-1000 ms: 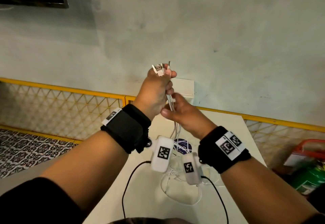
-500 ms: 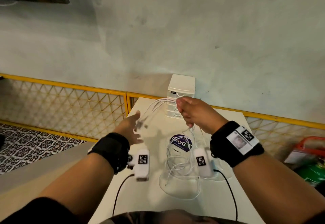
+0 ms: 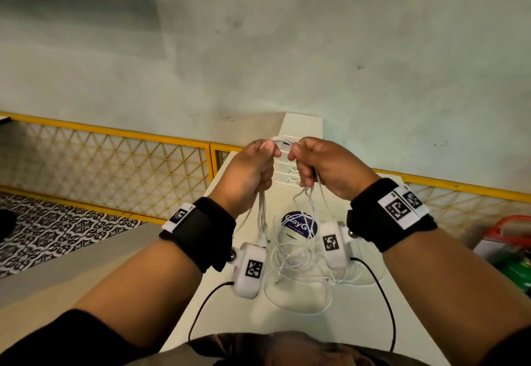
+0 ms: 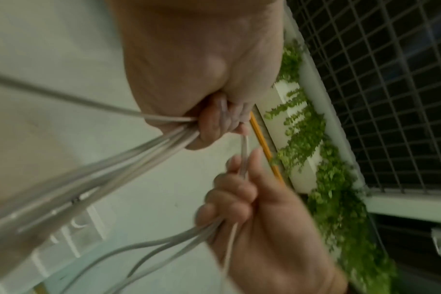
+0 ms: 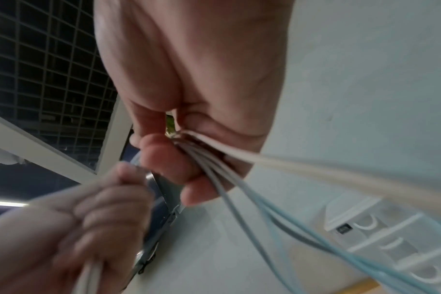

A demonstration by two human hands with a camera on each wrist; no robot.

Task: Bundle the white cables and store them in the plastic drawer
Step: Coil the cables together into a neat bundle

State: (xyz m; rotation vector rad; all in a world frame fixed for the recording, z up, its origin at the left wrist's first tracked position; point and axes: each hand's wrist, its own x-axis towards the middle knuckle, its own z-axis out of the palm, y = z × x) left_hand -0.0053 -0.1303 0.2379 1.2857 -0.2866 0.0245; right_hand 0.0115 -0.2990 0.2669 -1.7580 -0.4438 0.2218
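Observation:
Both hands are raised above the white table (image 3: 359,322), close together, each gripping the same set of white cables (image 3: 263,213). My left hand (image 3: 253,167) holds several strands in a fist, their plug ends hanging down below it. A short arc of cable bridges across to my right hand (image 3: 319,164), which grips the strands (image 5: 214,165) whose loose loops (image 3: 296,262) trail onto the table. In the left wrist view the cables (image 4: 129,151) fan out from my curled fingers. Behind the hands, against the wall, stands the small white plastic drawer unit (image 3: 303,127), its drawers (image 5: 390,238) closed.
A round purple sticker (image 3: 298,223) lies on the table under the loops. Yellow-framed lattice panels (image 3: 115,161) run along the wall on both sides. A red and green container (image 3: 508,250) sits off the table's right edge. Black sensor leads (image 3: 207,302) hang from both wrists.
My left hand has come up from the lower left and closed on the cables beside my right hand. Both hands now sit level in front of the drawer unit.

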